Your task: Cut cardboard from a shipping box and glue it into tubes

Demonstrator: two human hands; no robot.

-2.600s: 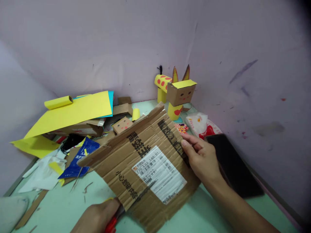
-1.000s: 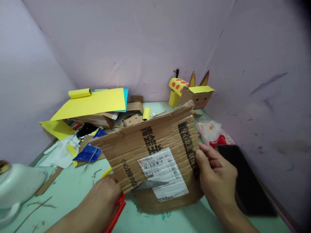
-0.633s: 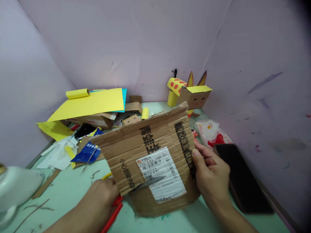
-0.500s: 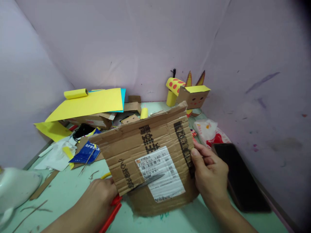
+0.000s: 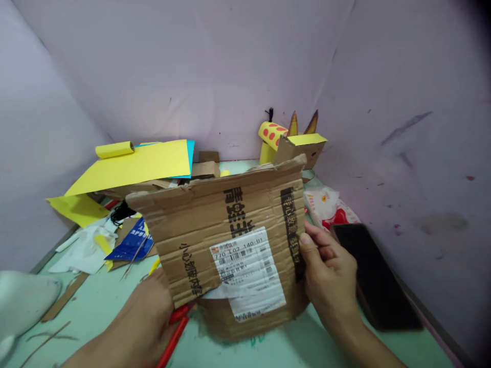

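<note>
My left hand (image 5: 148, 312) is closed around red-handled scissors (image 5: 174, 340) at the lower left of the cardboard. Part of a blade shows across the front of the sheet, near the white shipping label, and the rest is hidden. The piece of brown corrugated cardboard (image 5: 207, 220) stands tilted above the table, with black printed characters and the shipping label (image 5: 253, 271) on it. My right hand (image 5: 332, 273) grips its right edge, thumb in front and fingers behind. Below the blade, the lower part of the sheet bends away.
Yellow and blue paper sheets (image 5: 153, 163) lie on boxes at the back left. A cardboard animal with a spotted yellow body (image 5: 274, 134) stands at the back. A black phone-like slab (image 5: 378, 278) lies right, beside a plastic bag (image 5: 326, 204). A white rounded object (image 5: 26, 301) is at left.
The cardboard's upper left corner has shifted left, and the sheet faces me a little more. Less of the scissor blade shows over the label. The whole view has shifted slightly.
</note>
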